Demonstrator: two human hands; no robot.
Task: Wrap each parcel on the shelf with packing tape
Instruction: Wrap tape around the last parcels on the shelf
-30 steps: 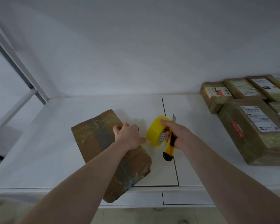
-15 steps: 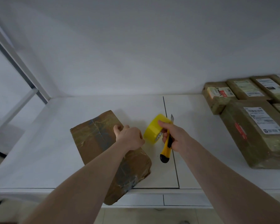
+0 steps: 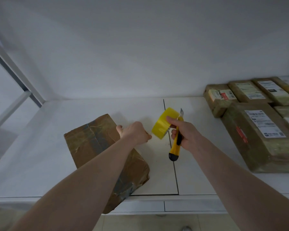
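A crumpled brown parcel (image 3: pixel 92 144) with dull tape bands lies at an angle on the white shelf (image 3: pixel 40 155), its near corner over the front edge. My left hand (image 3: pixel 134 133) sits at the parcel's far right edge, thumb out and fingers curled, with fingertips touching the yellow tape roll (image 3: pixel 163 125). It seems to pinch the tape's free end, though the strand itself is hard to make out. My right hand (image 3: pixel 185 132) holds the roll just above the shelf together with a yellow utility knife (image 3: pixel 175 144), whose blade points away from me.
Several taped parcels with labels (image 3: pixel 264 130) are packed together at the right of the shelf, reaching the back wall. A seam (image 3: pixel 173 164) splits the shelf boards under the knife. A grey upright frame (image 3: pixel 15 75) stands at the left.
Both hands, with the roll and knife, have shifted slightly away from me. The roll stays close to my left fingertips. The parcel has not moved.
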